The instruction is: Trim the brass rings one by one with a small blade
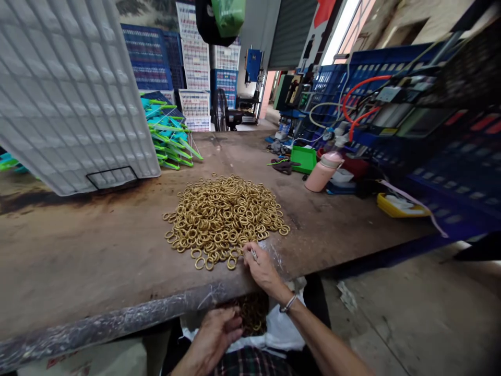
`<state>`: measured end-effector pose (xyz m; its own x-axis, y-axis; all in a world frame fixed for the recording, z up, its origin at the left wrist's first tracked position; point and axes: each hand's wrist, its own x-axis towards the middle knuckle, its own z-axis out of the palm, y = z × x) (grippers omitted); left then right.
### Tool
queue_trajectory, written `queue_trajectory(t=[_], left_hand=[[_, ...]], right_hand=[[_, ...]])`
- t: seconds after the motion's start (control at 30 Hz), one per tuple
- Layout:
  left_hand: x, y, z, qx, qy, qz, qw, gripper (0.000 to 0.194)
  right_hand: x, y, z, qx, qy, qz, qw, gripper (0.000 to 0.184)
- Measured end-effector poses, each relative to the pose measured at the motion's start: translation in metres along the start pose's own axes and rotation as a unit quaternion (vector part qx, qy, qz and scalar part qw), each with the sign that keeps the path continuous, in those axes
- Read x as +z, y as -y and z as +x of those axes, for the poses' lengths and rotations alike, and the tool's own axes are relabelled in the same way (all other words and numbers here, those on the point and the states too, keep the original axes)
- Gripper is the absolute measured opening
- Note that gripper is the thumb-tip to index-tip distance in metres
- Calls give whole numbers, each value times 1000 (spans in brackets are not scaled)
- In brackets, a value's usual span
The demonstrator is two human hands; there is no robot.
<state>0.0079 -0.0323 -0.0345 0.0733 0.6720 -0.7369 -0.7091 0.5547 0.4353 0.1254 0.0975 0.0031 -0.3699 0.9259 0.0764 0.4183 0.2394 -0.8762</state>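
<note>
1 white bag (287, 328) of rings (256, 316) beside left hand (214, 334), grip wide; right hand (263, 269), grip narrow around something silvery (254, 254).

we note moderate daylight, brightest at the upper-right opening (346, 30); shadow beneath the table (97, 256); right edge dim, blurred, stretched.

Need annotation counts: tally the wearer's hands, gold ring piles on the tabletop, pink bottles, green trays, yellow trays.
Hands (left hand, right hand): 2
Gold ring pile: 1 (single rings too many to count)
Pink bottle: 1
Green tray: 1
Yellow tray: 1
Total: 6
</note>
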Motion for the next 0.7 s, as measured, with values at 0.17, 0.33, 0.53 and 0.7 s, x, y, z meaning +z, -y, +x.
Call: queue_trajectory(t=[0.17,0.33,0.53,0.7], left_hand=[[11,-10,-23,47,102,86,990,27],[30,-28,-28,214,-5,184,959,38],[42,-44,-18,190,50,163,967,38],[42,-43,-19,153,99,115,977,31]], right_hand=[[-6,-1,-14,31,31,124,991,18],[-10,1,-30,41,86,186,978,25],[-12,10,-43,20,138,188,972,26],[-7,8,-47,40,148,194,969,24]])
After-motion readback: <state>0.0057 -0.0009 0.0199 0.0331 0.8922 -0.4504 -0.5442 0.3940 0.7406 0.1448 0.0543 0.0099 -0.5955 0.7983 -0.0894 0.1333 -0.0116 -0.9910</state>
